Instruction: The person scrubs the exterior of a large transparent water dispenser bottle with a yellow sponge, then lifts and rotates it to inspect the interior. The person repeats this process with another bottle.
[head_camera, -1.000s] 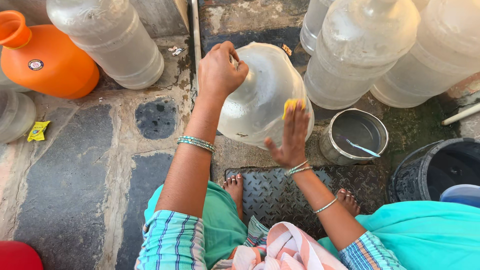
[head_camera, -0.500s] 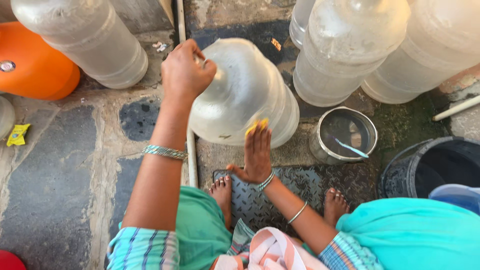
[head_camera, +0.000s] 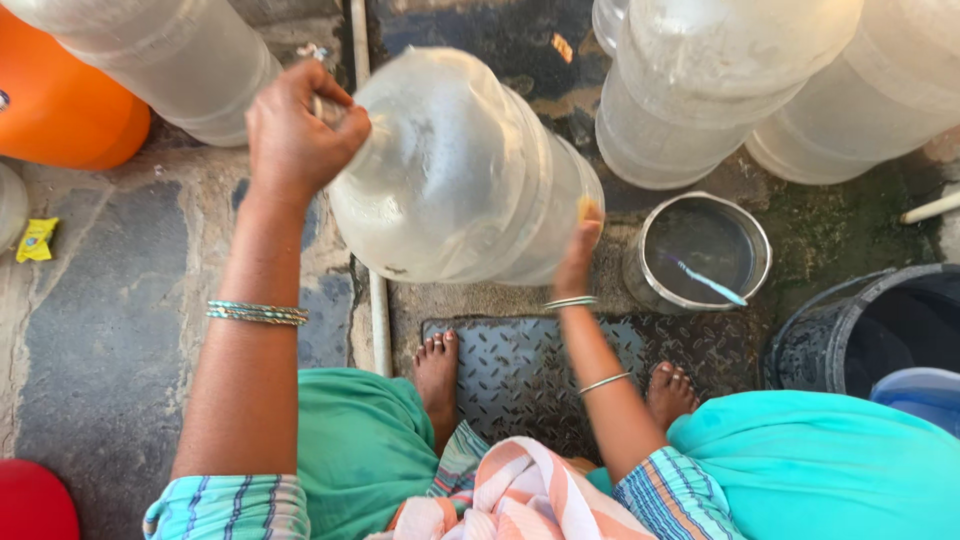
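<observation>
A large clear plastic water jar (head_camera: 455, 175) is tilted over the stone floor in front of me. My left hand (head_camera: 295, 130) grips its neck at the upper left. My right hand (head_camera: 578, 250) presses a small yellow scrub pad (head_camera: 584, 207) against the jar's lower right side; most of the pad is hidden behind the jar. My bare feet (head_camera: 438, 365) rest on a dark metal chequer plate (head_camera: 530, 370) below the jar.
Several more clear jars stand around: one at top left (head_camera: 160, 50), others at top right (head_camera: 720, 80). An orange pot (head_camera: 60, 120) is at far left. A steel pot (head_camera: 700, 250) holding a blue toothbrush (head_camera: 708, 282) sits right, beside a black bucket (head_camera: 860, 340).
The jar has tipped further toward me and fills more of the view. My right hand has slid from the jar's front around to its lower right side.
</observation>
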